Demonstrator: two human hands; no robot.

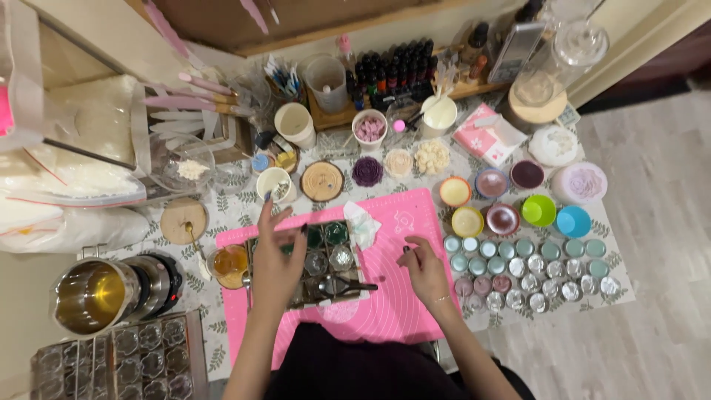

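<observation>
The left hand (275,255) hovers over the compartment tray (311,263), its fingers (285,218) loosely spread with thumb and forefinger close together; whether they pinch anything, I cannot tell. The right hand (424,268) rests on the pink mat (404,311), fingers curled, pinching something small and dark. The tray sits mid-mat with tongs (344,285) lying across it. Bare mat lies between and below the hands. Small tins (529,270) crowd the right edge, colourful bowls (518,211) stand beyond, and a metal pot (96,296) sits left on the cluttered tabletop (222,215).
</observation>
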